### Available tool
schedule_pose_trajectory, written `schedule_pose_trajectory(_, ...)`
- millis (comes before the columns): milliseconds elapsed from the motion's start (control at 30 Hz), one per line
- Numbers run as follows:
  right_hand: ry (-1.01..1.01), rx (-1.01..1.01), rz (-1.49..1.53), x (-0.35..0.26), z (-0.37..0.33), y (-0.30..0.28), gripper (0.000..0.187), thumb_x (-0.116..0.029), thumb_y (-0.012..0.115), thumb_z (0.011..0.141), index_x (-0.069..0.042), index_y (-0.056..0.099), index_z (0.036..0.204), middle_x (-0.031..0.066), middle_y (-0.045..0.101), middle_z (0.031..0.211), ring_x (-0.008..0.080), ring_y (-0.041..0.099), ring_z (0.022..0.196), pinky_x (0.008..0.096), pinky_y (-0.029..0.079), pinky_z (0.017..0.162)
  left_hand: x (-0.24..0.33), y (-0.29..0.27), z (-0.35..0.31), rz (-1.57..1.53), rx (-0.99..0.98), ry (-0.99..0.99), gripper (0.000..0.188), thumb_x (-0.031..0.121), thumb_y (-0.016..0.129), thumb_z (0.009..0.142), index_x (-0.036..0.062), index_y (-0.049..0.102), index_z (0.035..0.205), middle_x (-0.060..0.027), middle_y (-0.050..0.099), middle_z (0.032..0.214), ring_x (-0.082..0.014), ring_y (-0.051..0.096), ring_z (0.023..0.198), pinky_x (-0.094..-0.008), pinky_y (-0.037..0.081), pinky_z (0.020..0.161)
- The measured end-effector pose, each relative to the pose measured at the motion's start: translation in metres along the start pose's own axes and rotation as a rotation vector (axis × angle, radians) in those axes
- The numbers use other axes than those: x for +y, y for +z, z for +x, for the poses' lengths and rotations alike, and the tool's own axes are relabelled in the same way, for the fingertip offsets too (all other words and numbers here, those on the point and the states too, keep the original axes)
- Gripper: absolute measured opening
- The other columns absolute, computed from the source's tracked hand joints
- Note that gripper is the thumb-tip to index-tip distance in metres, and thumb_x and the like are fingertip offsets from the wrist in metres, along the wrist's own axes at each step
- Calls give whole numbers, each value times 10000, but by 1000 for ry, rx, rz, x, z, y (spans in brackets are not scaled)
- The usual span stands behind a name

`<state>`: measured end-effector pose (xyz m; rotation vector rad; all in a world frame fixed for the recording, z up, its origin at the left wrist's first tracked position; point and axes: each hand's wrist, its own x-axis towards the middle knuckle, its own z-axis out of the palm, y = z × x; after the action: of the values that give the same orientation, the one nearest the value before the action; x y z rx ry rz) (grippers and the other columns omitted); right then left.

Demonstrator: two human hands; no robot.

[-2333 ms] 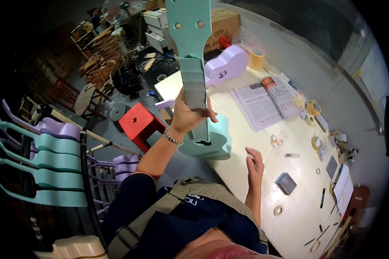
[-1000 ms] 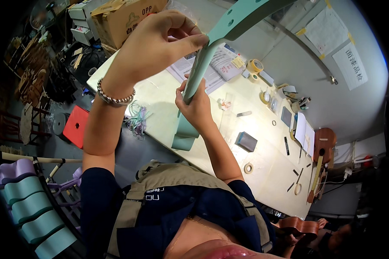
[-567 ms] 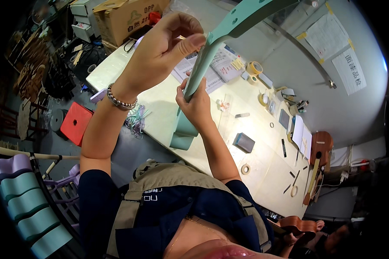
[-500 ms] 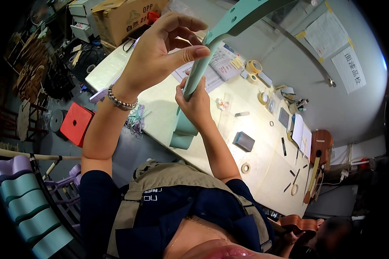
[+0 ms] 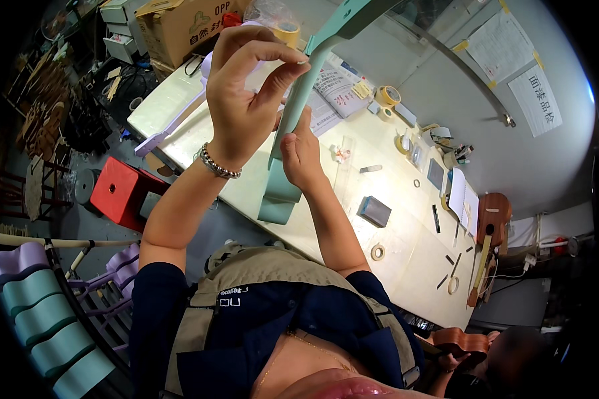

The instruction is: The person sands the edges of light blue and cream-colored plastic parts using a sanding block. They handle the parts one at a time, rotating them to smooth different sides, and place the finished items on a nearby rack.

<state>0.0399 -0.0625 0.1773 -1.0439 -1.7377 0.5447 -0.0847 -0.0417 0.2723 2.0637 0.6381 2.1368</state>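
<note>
- Fingers, left hand (image 5: 241, 106): drawn together at thumb and forefinger, tips at the edge of the neck (image 5: 305, 86) near the headstock (image 5: 361, 14). Not possible to tell whether pinching anything thin.
- Fingers, right hand (image 5: 302, 154): clamped around the neck, lower down toward the body (image 5: 278, 201).
- Just changed: thumb and fingertips of the left hand closed up from a wide gap; right-hand grip kept on the neck.
- Meaning, as judged: shifted to fine fingertip work at the neck edge, with steady support from the right.
- Location of the mint-green ukulele (image 5: 287, 123): held tilted, headstock far and high, body near, over the left part of the table (image 5: 409, 263).
</note>
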Motion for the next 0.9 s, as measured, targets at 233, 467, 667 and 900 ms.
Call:
schedule_pose_trajectory(233, -126, 91, 37, 17, 14, -3, 709, -616, 162, 889, -32, 306, 1265, 160, 544, 834, 332, 577, 773, 382, 442, 675, 13, -24, -37, -233, -143, -29, 129, -17, 639, 758, 87, 596, 823, -49, 616, 878, -244, 578, 1024, -389, 364, 952)
schedule_pose_trajectory(467, -51, 126, 232, 57, 48, -21, 807, -685, 150, 848, 20, 356, 1182, 68, 494, 782, 162, 517, 720, 258, 414, 692, 56, -82, -114, -506, -266, -379, 125, 8, 638, 763, 117, 589, 725, -5, 636, 726, -181, 645, 726, -468, 330, 965)
schedule_pose_trajectory(667, 137, 223, 94, 58, 64, -46, 581, -464, 493, 880, 23, 362, 1168, 125, 566, 867, 209, 616, 813, 316, 476, 720, 67, -122, -189, -624, -53, -807, 146, 138, 619, 837, 85, 532, 733, -33, 571, 710, -183, 599, 690, -427, 369, 895)
schedule_pose_trajectory(900, 205, -85, 463, 48, 56, -76, 332, -228, 557, 882, 54, 504, 1049, 172, 623, 920, 304, 633, 864, 386, 508, 757, 2, -165, -276, -1226, 935, -1230, 101, 203, 544, 886, 114, 533, 932, 41, 530, 862, -75, 504, 782, -338, 388, 828)
